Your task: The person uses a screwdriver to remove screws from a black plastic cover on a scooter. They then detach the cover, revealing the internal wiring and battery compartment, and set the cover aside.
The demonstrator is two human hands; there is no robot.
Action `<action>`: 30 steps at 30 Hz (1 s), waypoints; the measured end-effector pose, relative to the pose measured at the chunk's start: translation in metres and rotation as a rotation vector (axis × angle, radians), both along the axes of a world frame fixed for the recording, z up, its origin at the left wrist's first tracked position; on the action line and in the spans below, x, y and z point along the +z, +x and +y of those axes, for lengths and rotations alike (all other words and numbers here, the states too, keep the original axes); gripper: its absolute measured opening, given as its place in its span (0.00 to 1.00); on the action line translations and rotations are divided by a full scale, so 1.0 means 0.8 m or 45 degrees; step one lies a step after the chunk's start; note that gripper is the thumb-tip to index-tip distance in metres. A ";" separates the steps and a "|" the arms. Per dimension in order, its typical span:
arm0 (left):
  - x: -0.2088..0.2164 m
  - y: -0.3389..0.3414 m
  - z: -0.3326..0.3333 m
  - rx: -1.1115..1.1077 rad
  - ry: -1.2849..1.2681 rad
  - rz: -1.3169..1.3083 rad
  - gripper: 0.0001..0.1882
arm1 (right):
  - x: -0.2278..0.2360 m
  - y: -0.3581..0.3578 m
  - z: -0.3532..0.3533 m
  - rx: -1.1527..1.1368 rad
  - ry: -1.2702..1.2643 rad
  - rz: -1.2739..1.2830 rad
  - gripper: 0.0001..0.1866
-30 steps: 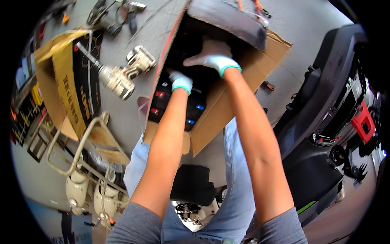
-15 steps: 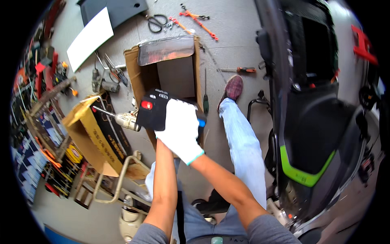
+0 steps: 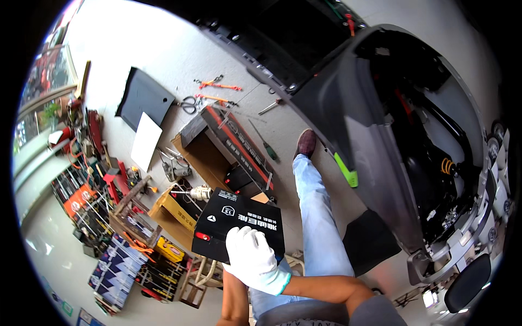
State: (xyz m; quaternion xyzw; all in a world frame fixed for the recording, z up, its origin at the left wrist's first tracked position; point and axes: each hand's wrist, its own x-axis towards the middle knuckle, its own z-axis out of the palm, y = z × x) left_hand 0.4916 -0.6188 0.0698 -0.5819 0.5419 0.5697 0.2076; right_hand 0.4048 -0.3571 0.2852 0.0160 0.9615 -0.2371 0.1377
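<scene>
In the head view, the right hand (image 3: 255, 261) has its gloved fingers curled tight over the near edge of the black block (image 3: 239, 220) — a firm grasp, the block held up in front of the legs. The left hand is hidden behind it, its grip impossible to tell. Past the block's far edge stands the open box (image 3: 239, 144); off its left edge, the yellow carton (image 3: 168, 212). Bare floor (image 3: 285, 187) opens rightward — narrow, up to the leg (image 3: 321, 217).
</scene>
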 end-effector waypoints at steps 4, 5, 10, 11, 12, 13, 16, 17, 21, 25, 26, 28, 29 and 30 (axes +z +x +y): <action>0.037 -0.038 0.058 -0.171 -0.009 0.009 0.33 | 0.016 -0.018 0.071 -0.215 -0.031 -0.004 0.40; 0.045 -0.059 0.072 -0.233 -0.008 0.030 0.33 | 0.020 -0.025 0.087 -0.272 -0.045 0.002 0.39; 0.079 -0.206 0.158 -0.624 0.016 0.185 0.34 | 0.029 -0.071 0.157 -0.649 -0.242 0.137 0.41; 0.091 -0.240 0.179 -0.696 0.013 0.224 0.34 | 0.034 -0.084 0.169 -0.700 -0.258 0.141 0.42; 0.103 -0.275 0.202 -0.775 0.010 0.263 0.34 | 0.033 -0.096 0.180 -0.753 -0.254 0.246 0.43; 0.108 -0.309 0.226 -0.859 0.033 0.295 0.34 | 0.028 -0.109 0.185 -0.801 -0.191 0.309 0.43; 0.136 -0.402 0.301 -1.097 0.048 0.380 0.34 | 0.018 -0.153 0.215 -0.935 -0.078 0.462 0.43; 0.130 -0.430 0.331 -1.186 0.099 0.386 0.35 | 0.009 -0.169 0.220 -1.042 -0.046 0.478 0.44; 0.129 -0.523 0.443 -1.454 0.168 0.410 0.35 | -0.014 -0.229 0.269 -1.362 -0.202 0.513 0.47; 0.079 -0.584 0.550 -1.711 0.289 0.308 0.35 | -0.072 -0.286 0.293 -1.759 -0.070 0.570 0.45; 0.067 -0.598 0.572 -1.748 0.293 0.291 0.36 | -0.084 -0.301 0.301 -1.830 -0.072 0.584 0.44; 0.038 -0.621 0.613 -1.806 0.301 0.242 0.36 | -0.106 -0.323 0.314 -1.944 -0.082 0.542 0.43; 0.023 -0.628 0.630 -1.832 0.299 0.213 0.36 | -0.117 -0.333 0.319 -2.003 -0.085 0.515 0.42; 0.006 -0.635 0.648 -1.851 0.301 0.184 0.36 | -0.127 -0.343 0.323 -2.061 -0.080 0.467 0.42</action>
